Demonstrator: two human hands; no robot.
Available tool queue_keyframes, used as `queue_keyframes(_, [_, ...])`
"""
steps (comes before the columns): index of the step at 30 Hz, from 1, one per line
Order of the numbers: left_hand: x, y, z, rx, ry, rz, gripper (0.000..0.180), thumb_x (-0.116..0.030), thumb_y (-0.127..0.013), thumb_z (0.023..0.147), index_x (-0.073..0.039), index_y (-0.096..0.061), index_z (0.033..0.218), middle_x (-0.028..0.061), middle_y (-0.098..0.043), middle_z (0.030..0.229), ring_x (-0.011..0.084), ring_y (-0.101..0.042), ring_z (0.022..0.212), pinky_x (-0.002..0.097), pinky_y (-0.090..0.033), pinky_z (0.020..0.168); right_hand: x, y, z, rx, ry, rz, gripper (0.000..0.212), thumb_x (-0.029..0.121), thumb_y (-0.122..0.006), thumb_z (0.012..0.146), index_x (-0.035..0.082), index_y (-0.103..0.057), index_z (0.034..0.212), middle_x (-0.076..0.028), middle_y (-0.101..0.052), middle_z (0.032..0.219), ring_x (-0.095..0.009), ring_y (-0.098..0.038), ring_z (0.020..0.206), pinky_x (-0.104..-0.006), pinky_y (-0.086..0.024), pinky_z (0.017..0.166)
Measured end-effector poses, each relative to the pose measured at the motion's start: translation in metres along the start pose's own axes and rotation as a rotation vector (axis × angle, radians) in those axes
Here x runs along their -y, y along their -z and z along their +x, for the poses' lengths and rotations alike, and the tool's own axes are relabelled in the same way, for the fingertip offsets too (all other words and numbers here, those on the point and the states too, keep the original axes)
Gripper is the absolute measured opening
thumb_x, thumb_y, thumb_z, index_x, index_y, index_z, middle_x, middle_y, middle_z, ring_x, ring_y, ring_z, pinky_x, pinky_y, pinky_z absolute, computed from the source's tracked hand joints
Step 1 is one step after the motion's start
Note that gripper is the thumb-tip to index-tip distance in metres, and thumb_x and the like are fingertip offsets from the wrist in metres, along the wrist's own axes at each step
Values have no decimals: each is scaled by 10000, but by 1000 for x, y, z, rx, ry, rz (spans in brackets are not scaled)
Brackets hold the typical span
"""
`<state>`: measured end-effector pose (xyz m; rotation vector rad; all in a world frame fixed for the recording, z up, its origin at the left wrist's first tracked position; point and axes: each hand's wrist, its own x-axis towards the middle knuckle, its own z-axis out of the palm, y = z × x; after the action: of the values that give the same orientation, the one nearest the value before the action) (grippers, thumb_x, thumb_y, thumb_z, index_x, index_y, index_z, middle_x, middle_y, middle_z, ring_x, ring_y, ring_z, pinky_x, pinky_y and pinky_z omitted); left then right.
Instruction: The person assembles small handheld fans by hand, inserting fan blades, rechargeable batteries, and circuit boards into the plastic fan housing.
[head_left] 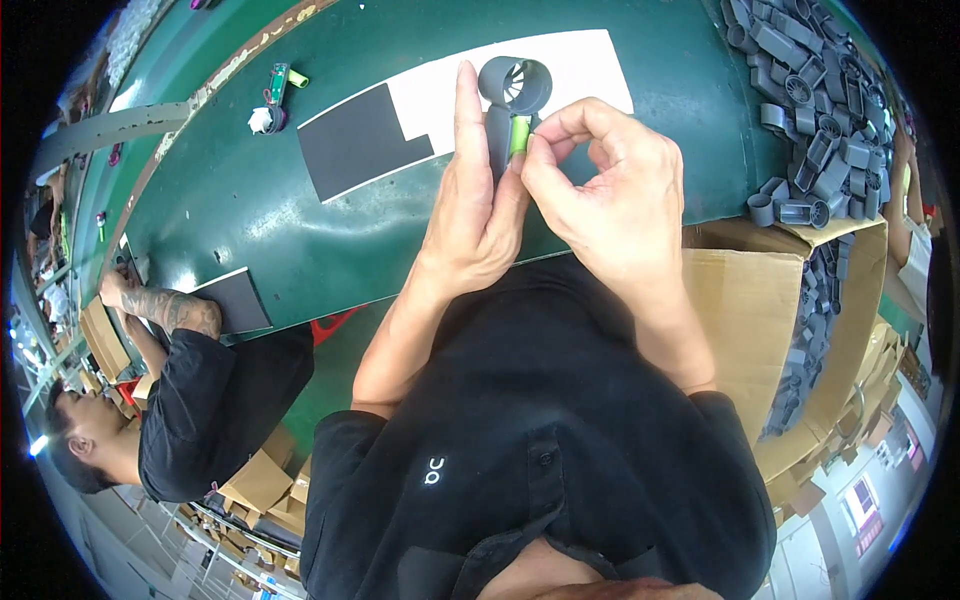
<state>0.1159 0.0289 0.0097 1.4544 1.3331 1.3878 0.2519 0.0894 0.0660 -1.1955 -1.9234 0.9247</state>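
Note:
My left hand (474,200) is closed around a dark grey plastic housing (498,140) with a round, vaned ring at its far end. The left index finger points straight up along its side, and the thumb lies across the lower part. Inside the handle sits a bright green cylinder (520,136) that looks like a battery. At the handle's right edge, my right hand (610,165) pinches thumb and index finger together; whatever is between those fingertips is too small or hidden to make out. Beneath lies a white sheet (585,65) partly covered by a black piece (355,143) with a stepped edge.
Several grey housings (820,110) are heaped on the green table (330,250) at right, above an open cardboard box (745,310) holding more. A small assembly (275,90) with a green circuit board lies at far left. A co-worker (210,400) sits at left beside another black sheet (240,298).

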Motion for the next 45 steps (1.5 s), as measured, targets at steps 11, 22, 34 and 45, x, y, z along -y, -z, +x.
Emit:
queue_keyframes(11, [-4, -4, 1, 11, -71, 204, 765, 18, -499, 1012, 48, -35, 1619, 242, -707, 1173, 371, -722, 1054, 413, -554, 930, 3, -3, 0, -11, 71, -76, 90, 79, -761, 786, 47, -683, 817, -53, -686, 693, -185, -604, 538, -305, -459, 518])
queue_keyframes(22, [5, -4, 1, -22, -41, 2, 702, 36, -448, 1026, 26, -92, 1631, 217, -657, 1227, 287, -678, 1053, 367, -525, 952, 6, -2, -5, 55, 324, -298, 111, 65, -757, 839, 19, -712, 930, -93, -661, 820, -271, -664, 742, -362, -523, 641])
queue_keyframes(34, [6, -2, 0, -17, -105, 40, 709, 71, -384, 983, 45, -93, 1629, 240, -593, 1315, 303, -638, 1094, 341, -491, 969, 8, 4, -18, 134, 343, -250, 239, 30, -719, 860, -17, -726, 1094, -98, -608, 904, -268, -647, 753, -370, -541, 669])
queue_keyframes(45, [4, 10, -8, 48, 74, -91, 787, 72, -382, 937, 36, -29, 1639, 232, -468, 1477, 321, -567, 1252, 368, -411, 1100, 12, 6, -17, 258, 252, -194, 387, -17, -635, 773, -20, -717, 1151, -112, -585, 946, -283, -636, 732, -388, -539, 669])
